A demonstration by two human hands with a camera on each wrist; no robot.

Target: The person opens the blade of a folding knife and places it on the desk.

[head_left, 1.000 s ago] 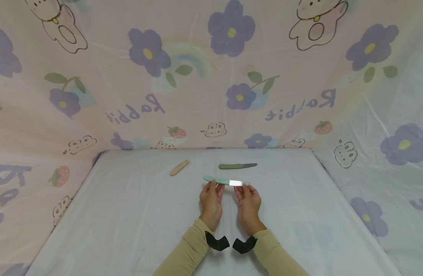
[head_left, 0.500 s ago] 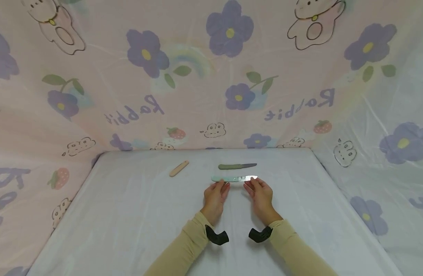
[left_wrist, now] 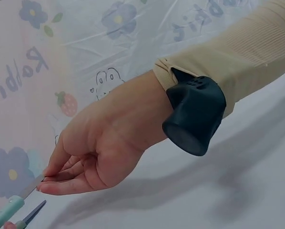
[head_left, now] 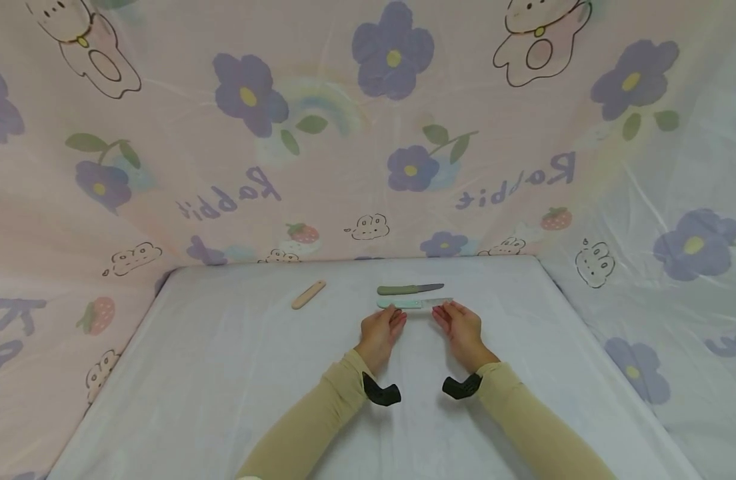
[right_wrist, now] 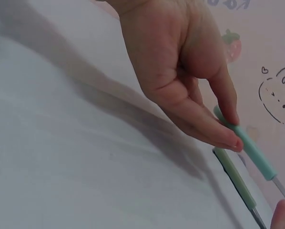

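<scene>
A small knife with a mint-green handle (head_left: pixel 400 304) is held level between my two hands, its blade pointing right. My left hand (head_left: pixel 380 337) pinches the handle between thumb and fingers, and my right hand (head_left: pixel 461 333) pinches the blade near its tip. The left wrist view shows fingers at the blade (left_wrist: pixel 34 185); the right wrist view shows thumb and fingertips on the mint handle (right_wrist: pixel 252 152). Just behind it a knife with an olive-green handle (head_left: pixel 397 290) lies on the white table, its darker blade also pointing right.
A slim beige piece with rounded ends (head_left: pixel 309 295) lies slanted on the white table (head_left: pixel 212 373), left of the knives. Patterned cloth walls (head_left: pixel 320 153) rise behind and at both sides. Each wrist carries a black curved mount (head_left: pixel 381 390).
Both hands have moved forward and to the right with the mint-handled knife, bringing it close in front of the olive one. My right hand has shifted outward. The other things stay put.
</scene>
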